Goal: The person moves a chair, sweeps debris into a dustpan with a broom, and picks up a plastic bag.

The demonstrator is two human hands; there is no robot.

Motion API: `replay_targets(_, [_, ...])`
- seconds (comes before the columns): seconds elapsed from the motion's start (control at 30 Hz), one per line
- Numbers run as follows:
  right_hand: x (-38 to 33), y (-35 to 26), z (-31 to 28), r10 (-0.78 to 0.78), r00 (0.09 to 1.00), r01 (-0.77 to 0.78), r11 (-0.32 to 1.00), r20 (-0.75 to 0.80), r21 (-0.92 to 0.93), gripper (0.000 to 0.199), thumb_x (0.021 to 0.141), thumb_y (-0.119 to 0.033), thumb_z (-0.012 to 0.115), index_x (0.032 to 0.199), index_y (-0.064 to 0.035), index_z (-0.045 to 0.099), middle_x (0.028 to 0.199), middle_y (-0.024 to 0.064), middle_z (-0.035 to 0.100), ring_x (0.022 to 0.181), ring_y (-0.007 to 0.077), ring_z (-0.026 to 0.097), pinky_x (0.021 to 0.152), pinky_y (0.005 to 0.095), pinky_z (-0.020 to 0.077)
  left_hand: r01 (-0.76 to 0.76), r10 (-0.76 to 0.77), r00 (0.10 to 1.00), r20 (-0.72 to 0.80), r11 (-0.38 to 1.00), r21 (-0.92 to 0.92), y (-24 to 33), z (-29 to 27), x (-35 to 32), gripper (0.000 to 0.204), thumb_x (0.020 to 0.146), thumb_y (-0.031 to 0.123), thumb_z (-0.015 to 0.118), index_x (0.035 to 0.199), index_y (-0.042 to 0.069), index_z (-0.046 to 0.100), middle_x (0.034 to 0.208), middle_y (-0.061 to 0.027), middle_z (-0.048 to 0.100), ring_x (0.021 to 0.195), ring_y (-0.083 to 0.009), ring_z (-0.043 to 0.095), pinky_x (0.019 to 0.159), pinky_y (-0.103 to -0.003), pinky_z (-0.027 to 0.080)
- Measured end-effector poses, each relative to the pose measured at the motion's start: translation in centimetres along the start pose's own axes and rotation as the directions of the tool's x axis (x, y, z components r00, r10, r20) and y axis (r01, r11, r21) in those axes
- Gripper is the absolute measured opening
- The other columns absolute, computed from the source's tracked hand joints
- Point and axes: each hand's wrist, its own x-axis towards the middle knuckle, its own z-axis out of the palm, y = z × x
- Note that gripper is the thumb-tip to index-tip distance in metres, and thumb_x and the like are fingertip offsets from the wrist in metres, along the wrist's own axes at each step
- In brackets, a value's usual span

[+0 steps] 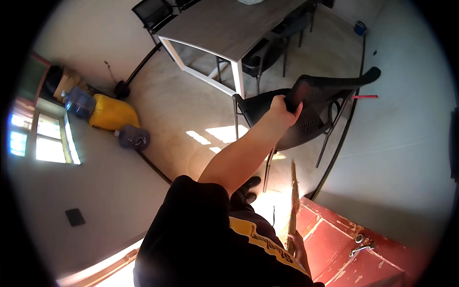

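Observation:
My left hand (287,112) is closed around the top edge of a black chair's backrest, its arm stretched out ahead. The chair (287,136) has a mesh back and thin metal legs and stands close to the right-hand wall. Low on the right, my right hand (298,248) grips a straw broom (293,205), partly hidden by my dark shirt. The broom points away from me, its frayed straw end over the sunlit floor.
A dark-topped table (215,28) with white legs stands ahead, black chairs around it. Left, a yellow sack (114,113) lies between water jugs (133,137). A worn red door (330,248) with a metal handle is at lower right. A blue bucket (360,28) sits far right.

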Motion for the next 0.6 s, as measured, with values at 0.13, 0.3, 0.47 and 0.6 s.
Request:
replay_targets(0.13, [0.7, 1.9, 8.3, 0.100, 0.993, -0.099, 0.995, 0.055, -0.029, 0.035, 0.090, -0.020, 0.066, 0.120, -0.0074, 0.052, 0.104, 0.0085, 0.050, 0.085, 0.0207, 0.055, 0.077, 0.0358, 0.0464, -0.086, 0.100, 0.993, -0.060, 0.975, 0.205, 8.1, -7.5, -9.9, 0.023, 0.091, 0.025, 0.059, 0.107, 0.008, 0.060, 0.108, -0.0097, 0.064, 0.104, -0.0275, 0.062, 0.088, -0.043, 0.058])
replay_targets(0.3, [6.3, 1.1, 11.1, 0.183, 0.982, -0.186, 0.982, 0.047, 0.046, 0.022, 0.090, -0.019, 0.063, 0.106, -0.0078, 0.055, 0.074, 0.0068, 0.054, 0.062, 0.0241, 0.059, 0.057, 0.0416, 0.0501, -0.087, 0.088, 0.996, 0.006, 0.969, 0.230, 20.0, -12.6, -20.1, 0.010, 0.086, 0.011, 0.062, 0.094, 0.008, 0.059, 0.090, -0.0082, 0.062, 0.081, -0.0222, 0.065, 0.078, -0.035, 0.057])
replay_targets(0.47, [6.4, -1.8, 17.4, 0.212, 0.977, -0.212, 0.977, 0.017, 0.011, 0.022, 0.088, -0.019, 0.064, 0.105, -0.0070, 0.056, 0.073, 0.0073, 0.054, 0.061, 0.0250, 0.060, 0.056, 0.0419, 0.0507, -0.360, 0.469, 0.880, -0.081, 0.767, 0.532, 30.4, -8.0, -29.1, 0.011, 0.073, 0.014, 0.060, 0.074, 0.005, 0.055, 0.069, -0.0102, 0.060, 0.068, -0.0294, 0.065, 0.071, -0.040, 0.058])
replay_targets(0.6, [5.9, -4.8, 23.2, 0.221, 0.974, -0.221, 0.975, -0.046, 0.004, 0.022, 0.087, -0.018, 0.065, 0.104, -0.0064, 0.056, 0.073, 0.0077, 0.055, 0.061, 0.0258, 0.061, 0.055, 0.0422, 0.0512, -0.333, 0.485, 0.868, -0.107, 0.729, 0.599, 42.7, -8.9, -29.2, 0.014, 0.073, 0.019, 0.061, 0.072, 0.006, 0.056, 0.063, -0.0087, 0.059, 0.059, -0.0278, 0.061, 0.062, -0.038, 0.055])
